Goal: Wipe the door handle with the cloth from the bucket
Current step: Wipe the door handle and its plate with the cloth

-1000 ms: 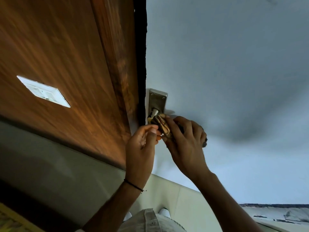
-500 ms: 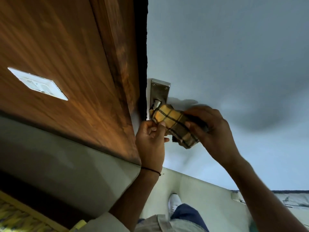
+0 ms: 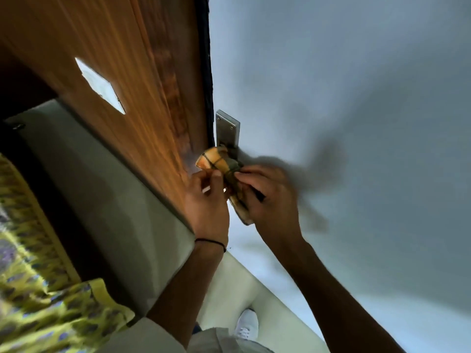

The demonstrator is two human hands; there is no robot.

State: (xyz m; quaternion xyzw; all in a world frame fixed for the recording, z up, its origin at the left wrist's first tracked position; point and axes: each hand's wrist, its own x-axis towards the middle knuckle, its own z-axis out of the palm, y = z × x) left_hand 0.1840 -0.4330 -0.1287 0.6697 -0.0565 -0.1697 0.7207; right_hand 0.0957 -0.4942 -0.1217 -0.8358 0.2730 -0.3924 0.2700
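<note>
Where both hands pinch it, yellow plaid cloth [image 3: 218, 162] bunched round the door handle [image 3: 227, 131]; left hand [image 3: 207, 200], right hand [image 3: 270, 197].

Person, head view. Left hand [image 3: 207, 200]: bare; thin black band [image 3: 211, 242] around the wrist. Right hand [image 3: 270, 197]: bare, nothing worn on wrist or forearm. Both forearms bare. Pale sleeve edge [image 3: 142, 327] at the left elbow. Light grey-beige garment [image 3: 224, 340] at bottom. White shoe [image 3: 246, 323] below.
</note>
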